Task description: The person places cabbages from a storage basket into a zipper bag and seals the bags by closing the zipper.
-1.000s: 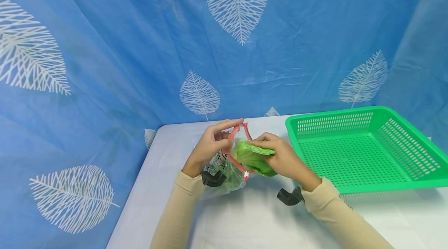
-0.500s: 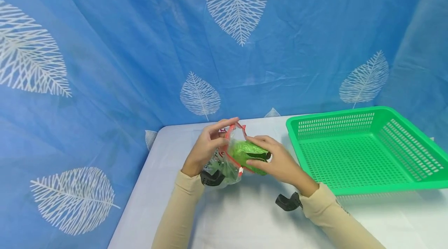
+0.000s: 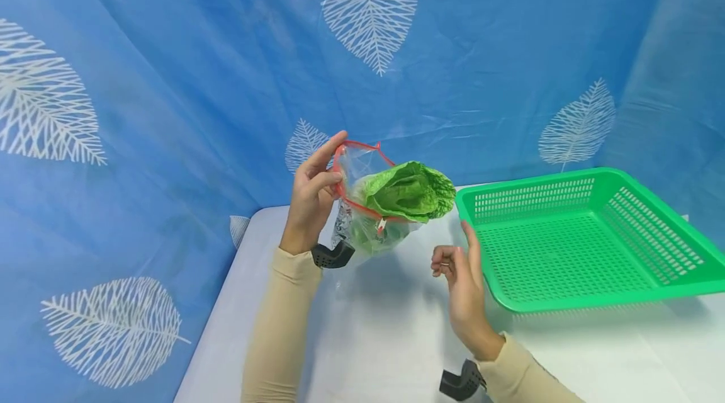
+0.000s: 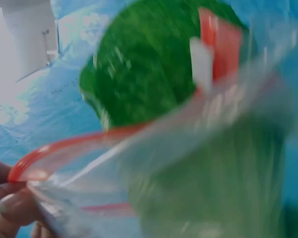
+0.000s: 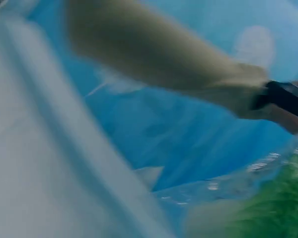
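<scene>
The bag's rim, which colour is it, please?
The bag's rim is red, seen best in the head view.

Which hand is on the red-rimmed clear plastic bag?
The left hand, pinching the red-rimmed clear plastic bag at its edge. The right hand holds nothing and is apart from it, near the green rectangular plastic basket.

Indoor spot, curtained off like small recording booth; kind of building unclear. Blue leaf-print curtain (image 3: 255,75) hangs beyond hands (image 3: 308,208) and to their left, white-covered surface (image 3: 385,334) lies beneath, black wrist cameras (image 3: 333,255) sit just behind; past curtain edge, left wrist view shows pale wall (image 4: 27,49).
</scene>
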{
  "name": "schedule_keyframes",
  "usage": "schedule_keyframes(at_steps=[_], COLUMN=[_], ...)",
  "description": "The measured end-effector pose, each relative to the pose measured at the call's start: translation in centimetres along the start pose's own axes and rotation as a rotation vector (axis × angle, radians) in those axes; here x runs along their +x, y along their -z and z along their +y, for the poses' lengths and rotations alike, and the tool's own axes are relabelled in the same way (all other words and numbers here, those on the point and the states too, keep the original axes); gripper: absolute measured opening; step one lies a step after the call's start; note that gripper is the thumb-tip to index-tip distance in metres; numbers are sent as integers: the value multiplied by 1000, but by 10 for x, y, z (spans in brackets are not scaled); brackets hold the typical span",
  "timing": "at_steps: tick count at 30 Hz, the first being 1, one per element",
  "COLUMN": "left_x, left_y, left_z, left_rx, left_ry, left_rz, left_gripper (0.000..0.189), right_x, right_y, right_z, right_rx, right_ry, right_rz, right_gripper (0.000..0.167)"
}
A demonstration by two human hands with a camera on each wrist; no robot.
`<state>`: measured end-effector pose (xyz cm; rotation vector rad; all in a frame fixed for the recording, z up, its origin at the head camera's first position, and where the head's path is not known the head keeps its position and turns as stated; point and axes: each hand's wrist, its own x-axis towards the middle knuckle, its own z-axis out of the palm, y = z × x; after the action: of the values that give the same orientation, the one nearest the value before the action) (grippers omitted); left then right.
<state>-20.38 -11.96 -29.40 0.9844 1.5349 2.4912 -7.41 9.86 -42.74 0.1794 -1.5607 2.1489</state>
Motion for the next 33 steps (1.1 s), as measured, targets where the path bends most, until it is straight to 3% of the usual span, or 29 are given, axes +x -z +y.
schedule_keyframes(at_steps=[3,7,11,17,21,25,28,33], left_x=[1,-7,-19,-28,-27,-20,-7,20], left_y=[-9,-23,-33,-39,-41,-37,-25,-1], left_z=[-13,-37,-58,-71,-73,-64,-44,1], left_rx=[-150,-362,-489,-508,-482,-393,-224,110], left_ry=[-32,-28,22,51,57,89,159,322], left_rz=[22,22,9,31,-2,-9,10,39], left_gripper=[61,62,64,64,65,64,63,58], right_x=[25,44,44,50,60,78,101,143], right_y=[-7,-11,-12,-16,-14,-8,-2,3], right_z=[-2,-9,-16,-23,-29,-39,-58,-104], right_rx=[183,278,236,116,-4,-142,-214,-341], right_ry=[-170,-184,-162,-192,-232,-196,-140,-77], right_rz=[-24,-115,-165,-153,-133,-193,-277,-410], right_gripper=[52,50,50,53,63,67,73,74])
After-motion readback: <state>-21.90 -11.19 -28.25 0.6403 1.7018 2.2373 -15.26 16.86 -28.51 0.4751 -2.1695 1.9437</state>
